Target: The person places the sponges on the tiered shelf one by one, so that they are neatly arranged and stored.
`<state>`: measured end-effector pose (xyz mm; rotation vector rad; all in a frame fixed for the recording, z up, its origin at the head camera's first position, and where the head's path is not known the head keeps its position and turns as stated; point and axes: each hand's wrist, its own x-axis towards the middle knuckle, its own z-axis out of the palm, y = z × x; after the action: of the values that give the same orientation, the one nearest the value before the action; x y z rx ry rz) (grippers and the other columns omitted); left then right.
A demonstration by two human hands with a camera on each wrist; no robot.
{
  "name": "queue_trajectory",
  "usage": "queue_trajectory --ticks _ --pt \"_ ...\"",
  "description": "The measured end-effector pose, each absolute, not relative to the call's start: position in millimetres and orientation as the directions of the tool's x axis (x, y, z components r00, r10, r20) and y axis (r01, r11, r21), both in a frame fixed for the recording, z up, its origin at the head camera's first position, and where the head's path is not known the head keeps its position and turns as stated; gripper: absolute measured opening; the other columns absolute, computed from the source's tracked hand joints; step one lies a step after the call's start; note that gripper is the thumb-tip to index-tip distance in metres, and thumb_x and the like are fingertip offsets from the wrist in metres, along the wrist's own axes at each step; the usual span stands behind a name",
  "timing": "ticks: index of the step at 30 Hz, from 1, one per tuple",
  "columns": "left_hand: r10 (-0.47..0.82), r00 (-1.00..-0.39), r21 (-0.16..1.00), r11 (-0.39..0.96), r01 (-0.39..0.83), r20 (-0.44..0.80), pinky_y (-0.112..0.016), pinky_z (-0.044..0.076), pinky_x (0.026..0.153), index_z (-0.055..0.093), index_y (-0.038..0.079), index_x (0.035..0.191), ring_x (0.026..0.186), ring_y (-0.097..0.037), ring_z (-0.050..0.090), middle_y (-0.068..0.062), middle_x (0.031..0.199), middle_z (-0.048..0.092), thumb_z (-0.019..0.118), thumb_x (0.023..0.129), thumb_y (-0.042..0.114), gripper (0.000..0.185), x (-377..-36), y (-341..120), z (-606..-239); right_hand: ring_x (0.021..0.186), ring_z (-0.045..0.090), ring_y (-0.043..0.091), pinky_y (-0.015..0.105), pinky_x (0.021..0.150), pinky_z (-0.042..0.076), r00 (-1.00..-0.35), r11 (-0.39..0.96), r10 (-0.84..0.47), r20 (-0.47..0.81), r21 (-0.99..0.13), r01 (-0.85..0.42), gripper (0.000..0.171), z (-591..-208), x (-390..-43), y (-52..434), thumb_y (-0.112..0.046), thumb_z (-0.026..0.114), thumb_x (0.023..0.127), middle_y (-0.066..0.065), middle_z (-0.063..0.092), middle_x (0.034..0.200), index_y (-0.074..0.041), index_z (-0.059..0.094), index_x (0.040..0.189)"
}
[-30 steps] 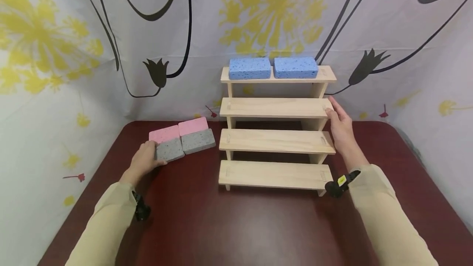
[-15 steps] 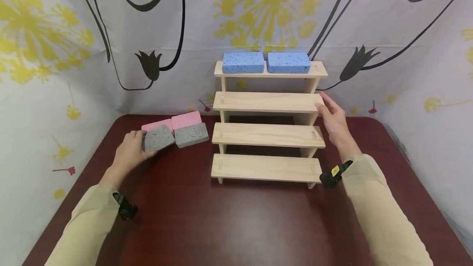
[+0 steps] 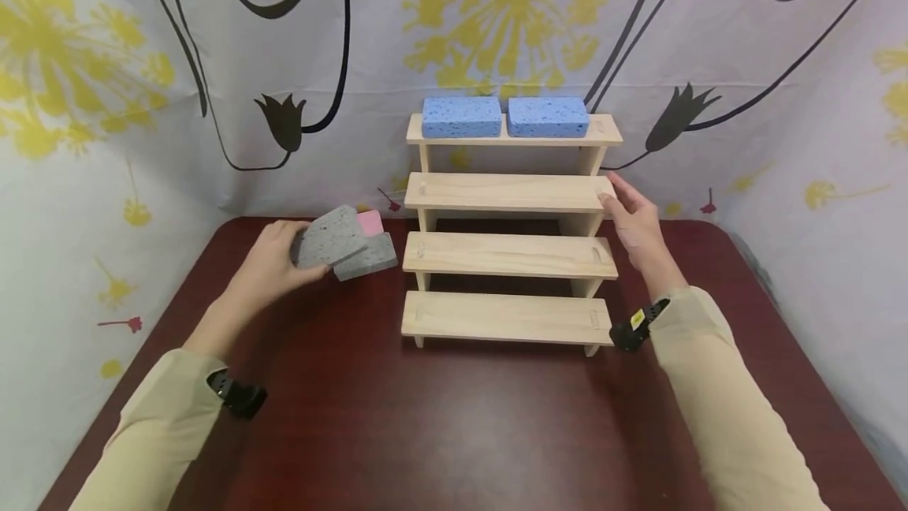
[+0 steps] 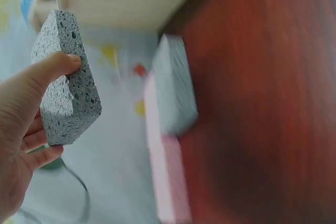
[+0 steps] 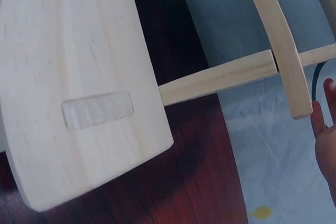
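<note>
1. The dark red-brown wooden table (image 3: 454, 416) is carrying everything, with a pale curtain printed with yellow flowers and black stems (image 3: 142, 61) hanging round its far and side edges.

2. The four-tier pale wooden step shelf (image 3: 507, 255) is standing at the middle of the table, rising toward the far side; the head view has been drifting slightly, but the shelf is sitting where it sat a second ago.

3. Two blue rectangular sponges (image 3: 461, 117) are lying side by side on the top, farthest tier, unchanged; the three lower tiers are bearing nothing.

4. The right hand (image 3: 634, 223) is resting with straight, relaxed fingers against the right end of the second tier from the top, holding nothing, as it was a second ago.

5. The left hand (image 3: 273, 266) is gripping the grey speckled rectangular sponge (image 3: 329, 236), thumb over one face and fingers under the other. A second ago this sponge was lying flat on the table at the left; now it is lifted and tilted, left of the shelf, so the pick-up looks complete.

6. A second grey sponge (image 3: 369, 259) is staying on the table just beneath it.

7. A pink sponge (image 3: 370, 221) is peeking out beyond the grey pair; the left wrist view is showing pink alongside the resting grey one.
</note>
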<state>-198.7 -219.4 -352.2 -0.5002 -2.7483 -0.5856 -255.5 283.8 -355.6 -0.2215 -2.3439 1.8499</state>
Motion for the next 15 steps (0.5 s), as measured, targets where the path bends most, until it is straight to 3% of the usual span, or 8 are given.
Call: queue_trajectory --ticks 6,15 --pt "0.38 -0.847 0.32 0.804 0.501 0.371 -0.05 0.04 0.094 0.052 -0.011 0.117 0.109 -0.039 0.048 -0.026 0.115 0.055 0.078 0.068 0.022 0.064 -207 -167 -327 0.128 0.044 0.012 0.036 0.114 0.027 -0.977 0.24 0.208 0.05 -0.971 0.001 0.056 -359 -255 281 -0.033 0.053 0.092 0.008 0.037 0.148 -0.019 0.036 0.144" --pt "0.498 -0.801 0.337 0.73 0.594 0.333 -0.044 0.04 0.098 0.049 -0.005 0.126 0.115 -0.033 0.046 -0.02 0.124 0.052 0.073 0.071 0.03 0.069 -220 -78 -297 0.136 0.037 0.02 0.036 0.114 0.026 -0.976 0.229 0.21 0.053 -0.974 -0.004 0.054 -361 -256 283 -0.033 0.051 0.093 0.007 0.035 0.15 -0.024 0.035 0.144"
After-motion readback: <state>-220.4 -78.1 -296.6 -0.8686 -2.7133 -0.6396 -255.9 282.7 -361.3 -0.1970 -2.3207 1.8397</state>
